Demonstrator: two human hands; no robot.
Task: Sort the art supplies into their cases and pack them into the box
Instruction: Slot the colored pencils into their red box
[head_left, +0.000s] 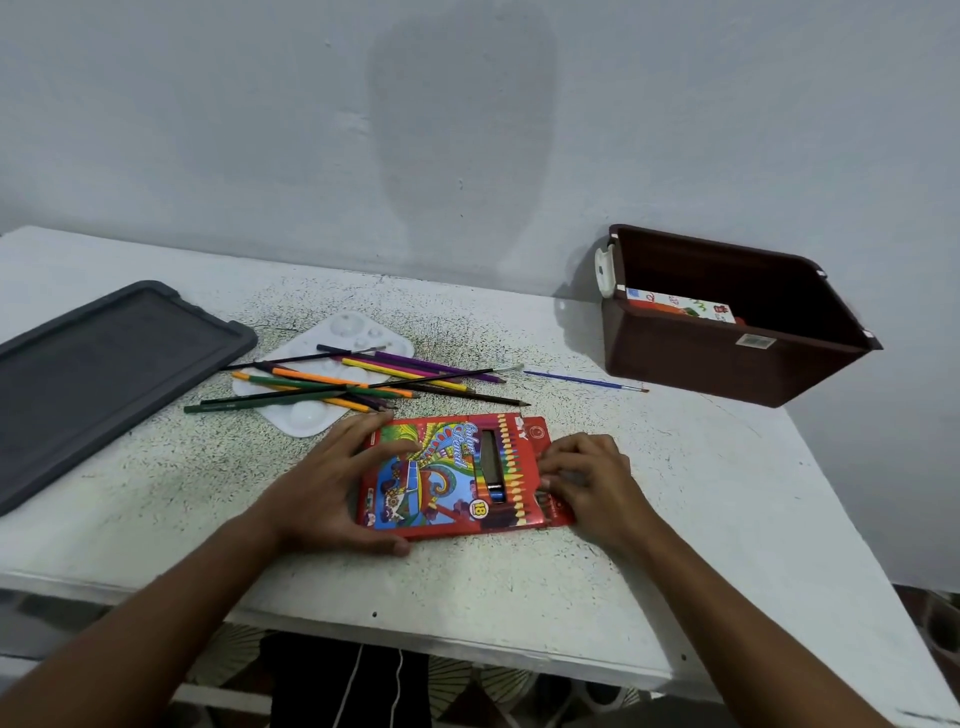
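Observation:
A red colour-pencil case (447, 475) lies flat on the white table (701, 493) in front of me. My left hand (332, 488) grips its left end, thumb under the near edge and fingers over the far corner. My right hand (587, 480) has its fingers curled at the case's open right end, where a flap sticks out. Several loose colour pencils (358, 384) and a brush lie piled across a white paint palette (311, 410) behind the case. A thin blue brush (582, 382) lies alone to the right.
A brown plastic box (727, 317) stands at the back right against the wall, with a printed white carton (680, 305) inside. Its dark grey lid (98, 379) lies flat at the left of the table. The table's near edge runs just below my forearms.

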